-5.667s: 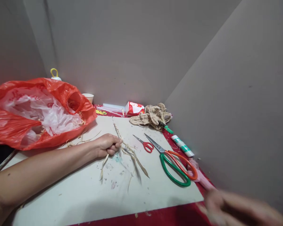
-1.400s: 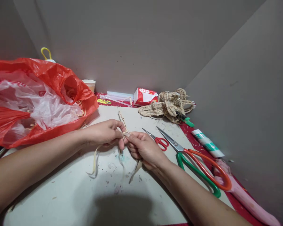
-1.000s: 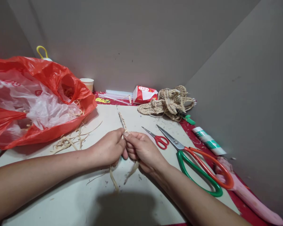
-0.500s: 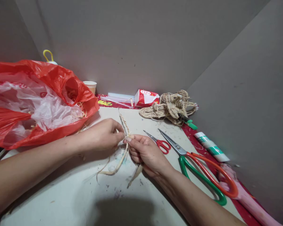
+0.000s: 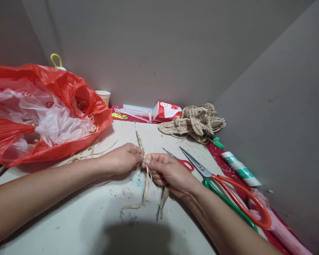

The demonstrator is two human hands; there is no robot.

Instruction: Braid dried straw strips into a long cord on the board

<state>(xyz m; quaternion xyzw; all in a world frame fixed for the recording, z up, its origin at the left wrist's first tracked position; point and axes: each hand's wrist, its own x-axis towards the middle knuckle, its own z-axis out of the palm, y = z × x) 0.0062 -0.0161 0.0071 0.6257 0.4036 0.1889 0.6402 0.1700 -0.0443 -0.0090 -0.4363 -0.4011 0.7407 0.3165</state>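
Observation:
A thin braided straw cord [image 5: 139, 140] runs away from me over the pale board, its near end between my fingertips. My left hand [image 5: 127, 158] is closed, thumb and fingers pinching the cord from the left. Close against it, my right hand [image 5: 166, 170] pinches the same spot from the right, its other fingers curled. Loose flat straw strands [image 5: 145, 194] hang from the pinch toward me, and another strand [image 5: 162, 203] trails below my right hand. The exact grip point is partly hidden by the fingertips.
Small red-handled scissors [image 5: 186, 164] and big shears [image 5: 202, 168] lie right of my hands. A red plastic bag [image 5: 66, 92] fills the left. Behind stand a paper cup [image 5: 103, 95], a tissue pack [image 5: 167, 111] and a bundle of braided cord [image 5: 196, 122]. Grey walls enclose the board.
My left hand has come down and right, tight against my right hand at the cord. The hanging strands have swung right. The view has shifted slightly.

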